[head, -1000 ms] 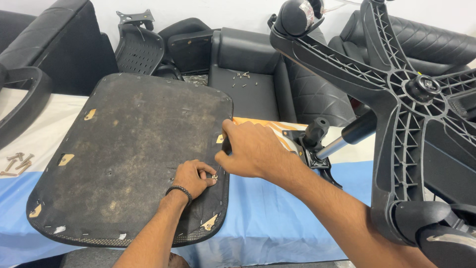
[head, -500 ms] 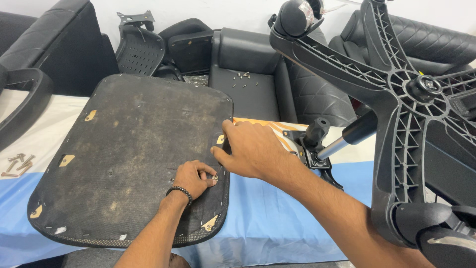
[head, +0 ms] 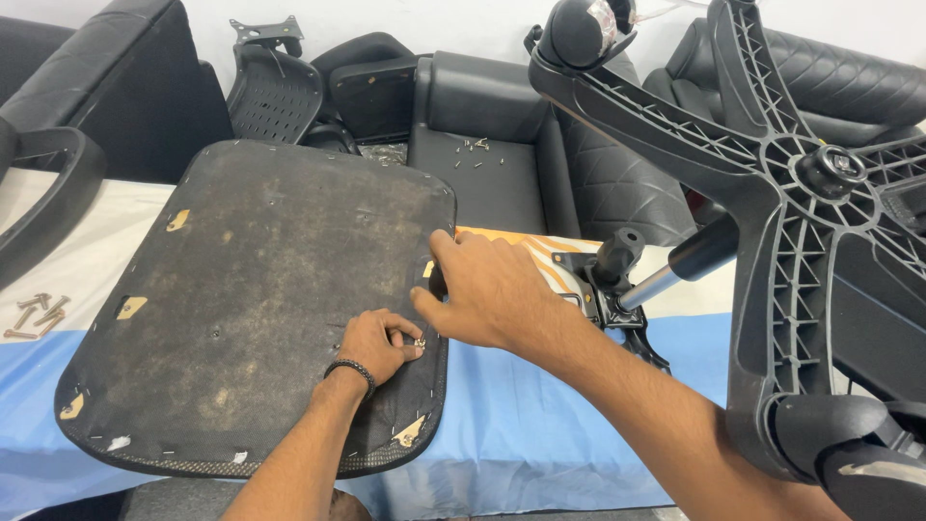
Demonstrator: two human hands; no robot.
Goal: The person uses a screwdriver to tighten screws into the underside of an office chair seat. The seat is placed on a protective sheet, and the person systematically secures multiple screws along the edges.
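One small brass-coloured screw [head: 421, 341] sat near the right edge of the upturned seat pan [head: 251, 289], which lay dark and dusty on the blue-and-white covered table [head: 540, 425]. The left hand [head: 371, 344] pinched this screw between thumb and fingertips, its other fingers curled. Just beside it, the right hand [head: 487, 289] rested on the pan's edge, fingers loosely spread. Further right lay the chair mechanism [head: 603, 299] with its gas cylinder [head: 675, 270] and the black star base [head: 801, 212]. Loose screws [head: 29, 314] lay at the table's left.
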